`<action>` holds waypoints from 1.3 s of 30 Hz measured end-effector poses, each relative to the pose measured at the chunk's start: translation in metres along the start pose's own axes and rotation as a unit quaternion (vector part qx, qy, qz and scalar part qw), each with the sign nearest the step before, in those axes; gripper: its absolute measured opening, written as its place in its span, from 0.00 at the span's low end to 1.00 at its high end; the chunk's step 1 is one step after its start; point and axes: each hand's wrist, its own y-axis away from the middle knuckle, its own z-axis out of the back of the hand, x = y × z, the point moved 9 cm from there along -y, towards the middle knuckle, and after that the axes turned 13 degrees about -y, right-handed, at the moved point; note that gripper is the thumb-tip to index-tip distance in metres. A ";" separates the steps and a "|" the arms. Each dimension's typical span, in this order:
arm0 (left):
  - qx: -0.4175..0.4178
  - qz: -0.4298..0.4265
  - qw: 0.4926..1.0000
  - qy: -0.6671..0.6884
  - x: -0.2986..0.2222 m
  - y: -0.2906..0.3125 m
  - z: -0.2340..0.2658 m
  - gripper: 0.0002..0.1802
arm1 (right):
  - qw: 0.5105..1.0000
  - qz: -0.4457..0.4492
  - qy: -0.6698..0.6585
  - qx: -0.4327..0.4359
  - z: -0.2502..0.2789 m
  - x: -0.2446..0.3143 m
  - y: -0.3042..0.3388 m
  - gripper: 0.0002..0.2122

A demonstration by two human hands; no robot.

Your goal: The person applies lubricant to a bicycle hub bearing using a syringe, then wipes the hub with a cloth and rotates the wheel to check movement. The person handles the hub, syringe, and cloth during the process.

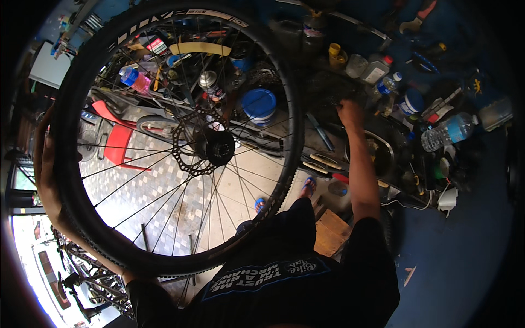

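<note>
A bicycle wheel (293, 117) with a black knobbly tyre, thin spokes and a disc brake rotor (186, 160) is held up in front of me, tilted. My left hand (46, 146) grips its left side, with the fingers outside the tyre and a thumb tip showing inside the rim. The wheel hides part of that hand. Over the cluttered workbench to the right reaches my right hand (350, 113), its fingers curled closed. Whatever they hold, if anything, is lost against the dark things there. A blue-grey tool handle (320, 132) lies just left of that wrist.
Through the spokes show a blue-lidded tub (258, 105), a spray can (211, 86) and a red chair (118, 143) on the tiled floor. Bottles, including a clear water bottle (449, 133), crowd the bench at right. A wooden box (331, 232) stands below the bench, near my legs.
</note>
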 end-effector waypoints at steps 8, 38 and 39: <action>0.047 -0.021 0.999 0.013 0.015 -0.010 0.003 0.33 | 0.997 0.011 0.047 0.057 -0.017 -0.006 -0.015 0.11; 0.058 -0.011 0.998 0.019 0.017 -0.009 -0.007 0.32 | 0.826 0.095 -0.550 -0.071 0.061 0.109 0.092 0.10; 0.057 -0.008 0.998 0.018 0.020 -0.007 -0.007 0.32 | 0.809 0.095 -0.579 -0.027 0.067 0.157 0.128 0.10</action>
